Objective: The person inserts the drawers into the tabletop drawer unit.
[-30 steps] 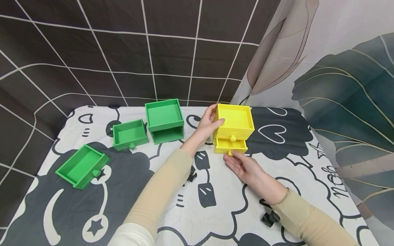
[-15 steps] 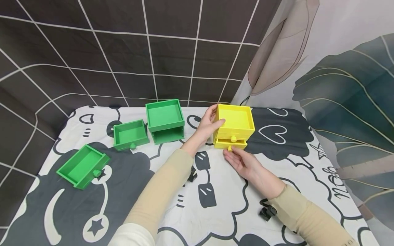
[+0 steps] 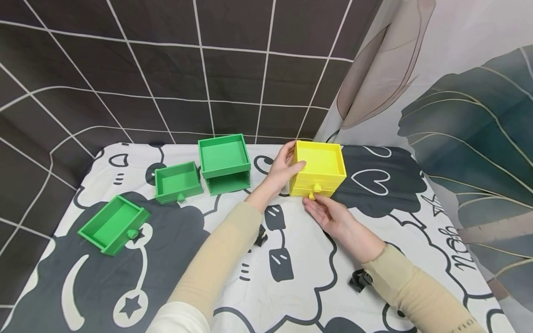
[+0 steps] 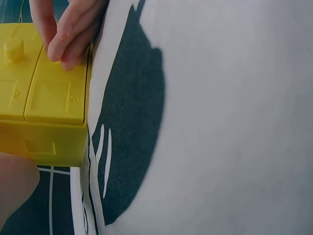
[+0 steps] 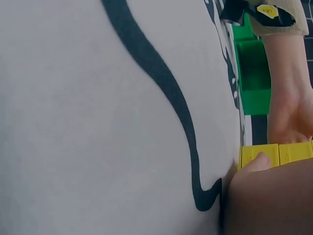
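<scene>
A small yellow cabinet with two drawers (image 3: pixel 319 159) stands at the back right of the cloth. My left hand (image 3: pixel 280 175) grips its left side, the thumb over the top rim. Low at the front, my right hand (image 3: pixel 335 219) pinches the knob (image 3: pixel 312 196) of the lower drawer (image 4: pixel 56 100). Both drawer fronts lie flush in the left wrist view, where the upper drawer's knob (image 4: pixel 13 49) shows free. The right fingers (image 4: pixel 73 29) cover the lower knob there. In the right wrist view, my hand hides much of the cabinet.
A green cabinet frame (image 3: pixel 225 159) with a hollow lower bay stands left of the yellow one. Two loose green drawers lie further left, a nearer drawer (image 3: pixel 113 225) and a farther drawer (image 3: pixel 178 181). A dark gridded wall cloth (image 3: pixel 175 69) rises behind.
The lower yellow drawer has slid back into its cabinet, from partly pulled out to flush. My right hand moved forward with its knob; my left hand stayed on the cabinet.
</scene>
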The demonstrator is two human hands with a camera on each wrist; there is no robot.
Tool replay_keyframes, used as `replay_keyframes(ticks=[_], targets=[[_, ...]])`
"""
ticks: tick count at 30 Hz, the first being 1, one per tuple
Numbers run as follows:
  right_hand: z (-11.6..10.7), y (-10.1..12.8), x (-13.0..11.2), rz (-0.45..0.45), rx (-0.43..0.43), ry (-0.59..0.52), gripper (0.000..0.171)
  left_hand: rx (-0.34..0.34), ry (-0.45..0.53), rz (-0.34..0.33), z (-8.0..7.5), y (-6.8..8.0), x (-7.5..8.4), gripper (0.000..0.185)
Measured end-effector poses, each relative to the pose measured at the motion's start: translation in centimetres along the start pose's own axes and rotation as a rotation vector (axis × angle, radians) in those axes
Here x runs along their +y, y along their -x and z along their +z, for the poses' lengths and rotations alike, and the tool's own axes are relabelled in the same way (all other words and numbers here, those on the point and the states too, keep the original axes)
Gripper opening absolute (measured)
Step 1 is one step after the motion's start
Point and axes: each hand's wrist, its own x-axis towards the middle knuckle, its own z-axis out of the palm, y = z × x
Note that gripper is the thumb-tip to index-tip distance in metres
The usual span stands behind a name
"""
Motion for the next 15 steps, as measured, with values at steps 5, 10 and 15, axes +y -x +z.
replay_keyframes(ticks=[5,10,15], targets=[[0.01,-0.14,-0.12,-0.001,0.017,-0.012,0.016,-0.005,-0.005,0.006,-0.02,0.03,0.02,0.075],[-0.07,-0.29,-0.08,-0.001,0.022,-0.012,0.018,-0.006,-0.007,0.006,-0.08,0.02,0.01,0.075],[-0.21,-0.30,0.07,-0.002,0.011,-0.011,0.021,-0.009,0.002,0.011,-0.05,0.01,0.00,0.075]])
